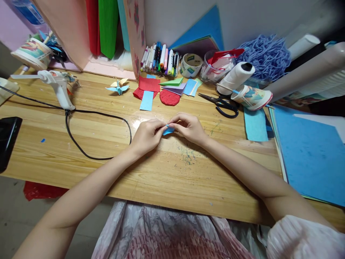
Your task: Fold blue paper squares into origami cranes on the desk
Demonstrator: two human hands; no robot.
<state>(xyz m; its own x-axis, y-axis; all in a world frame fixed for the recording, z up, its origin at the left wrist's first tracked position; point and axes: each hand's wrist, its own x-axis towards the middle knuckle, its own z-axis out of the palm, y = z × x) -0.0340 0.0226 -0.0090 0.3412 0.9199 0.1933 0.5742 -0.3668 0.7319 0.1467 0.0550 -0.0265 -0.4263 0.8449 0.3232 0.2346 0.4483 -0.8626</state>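
Above a pale wooden table (172,183), the person's bare left hand (148,135) is pinching the left end of a small, bright blue piece of paper (168,131) between thumb and index finger. The bare right hand (189,127) is pinching the right end in the same way, its remaining fingers curling inward. Both hands are probably gripping so close together because the piece is too small to steady from further off.

Taking the blue piece as the centre of the dial, a flat, round red disc (169,97) is lying at 12 o'clock and a light-blue rectangular paper strip (146,101) at 11, seemingly set within easy reach. Black-handled scissors (225,105) are resting at 2 o'clock, and a white glue gun (59,88) is standing near 10, perhaps placed aside so its black cable (99,158) is looping clear of the hands.

The fingertips are covering much of the blue piece, so its folds are staying unreadable. The left hand's other fingers are hiding behind its knuckles. At 9 o'clock, a glossy black object (9,140) is running out of view; what it is cannot be told.
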